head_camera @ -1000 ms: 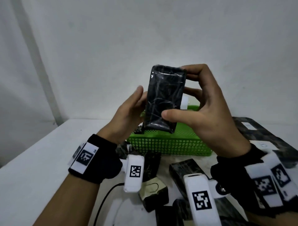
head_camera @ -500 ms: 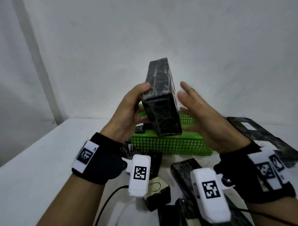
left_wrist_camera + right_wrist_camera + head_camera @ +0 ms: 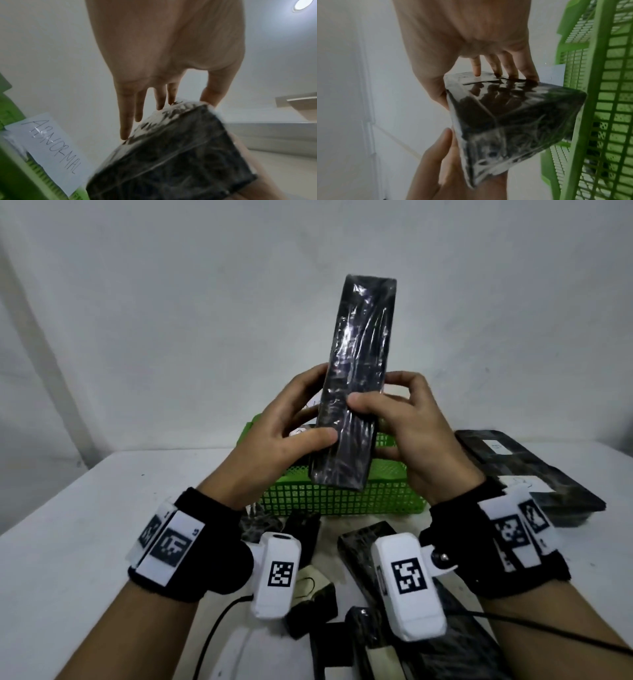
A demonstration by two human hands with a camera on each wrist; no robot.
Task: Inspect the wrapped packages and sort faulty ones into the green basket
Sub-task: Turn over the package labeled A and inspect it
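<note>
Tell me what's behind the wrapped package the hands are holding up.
Behind the wrapped package sits the green basket, with a paper label reading ABNORMAL on it. The package and both hands cover most of the basket's inside, so its contents cannot be made out.

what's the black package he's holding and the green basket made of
Black package: seemingly a rigid box wrapped in clear glossy plastic film; wrinkles and bright glare streaks show. The box's own material cannot be told. Both the left hand and right hand grip it.
Green basket: looks like moulded matte plastic, with a regular grid of holes.
</note>
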